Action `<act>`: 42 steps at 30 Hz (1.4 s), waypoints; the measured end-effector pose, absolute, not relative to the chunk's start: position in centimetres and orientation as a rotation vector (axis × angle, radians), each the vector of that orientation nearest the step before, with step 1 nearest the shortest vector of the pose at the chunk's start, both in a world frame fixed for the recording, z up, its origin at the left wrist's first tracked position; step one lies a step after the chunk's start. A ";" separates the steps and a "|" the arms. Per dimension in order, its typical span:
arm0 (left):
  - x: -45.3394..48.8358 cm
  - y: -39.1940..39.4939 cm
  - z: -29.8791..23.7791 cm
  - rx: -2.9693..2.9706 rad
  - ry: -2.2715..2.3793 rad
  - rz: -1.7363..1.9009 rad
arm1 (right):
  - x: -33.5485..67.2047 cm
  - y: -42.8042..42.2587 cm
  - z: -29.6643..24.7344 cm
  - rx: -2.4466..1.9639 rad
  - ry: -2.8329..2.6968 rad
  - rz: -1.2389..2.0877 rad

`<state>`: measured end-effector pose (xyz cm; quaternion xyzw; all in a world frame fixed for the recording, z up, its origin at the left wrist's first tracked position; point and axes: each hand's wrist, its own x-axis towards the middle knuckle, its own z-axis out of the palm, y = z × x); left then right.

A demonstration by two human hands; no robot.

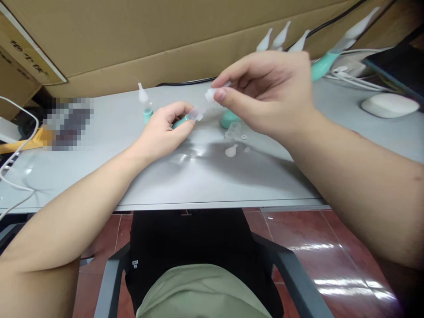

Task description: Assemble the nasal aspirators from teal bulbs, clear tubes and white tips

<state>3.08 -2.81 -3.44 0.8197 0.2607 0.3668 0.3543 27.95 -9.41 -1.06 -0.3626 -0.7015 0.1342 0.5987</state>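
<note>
My left hand [168, 128] is closed around a teal nasal aspirator body [180, 122] with a clear chamber at its end. To its right and a little higher, my right hand [265, 90] pinches a small translucent white plastic piece [210, 94] between thumb and fingers; its far part is hidden. The two parts are apart. Beneath my right hand lie a teal piece [229, 119], clear plastic cups [233, 130], a small ring [244, 137], a small disc [247, 149] and a white nozzle tip [231, 150].
An assembled aspirator [143, 97] stands behind my left hand. Several more with white tips [281, 35] stand behind my right hand, one teal one [326, 64] farther right. A white computer mouse [390, 105] and cables lie at right. Cardboard [132, 39] lines the table's back.
</note>
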 end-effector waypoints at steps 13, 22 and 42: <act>2.9 -2.5 -4.3 2.285 0.496 1.014 | 28.4 -9.2 -1.4 -0.952 -1.719 0.462; 2.5 -3.4 -3.8 2.581 0.701 0.914 | 29.8 -8.4 -1.3 -0.928 -1.834 0.643; 3.0 -5.6 -1.9 2.932 1.080 0.491 | 28.7 -10.8 0.8 -1.247 -1.997 0.509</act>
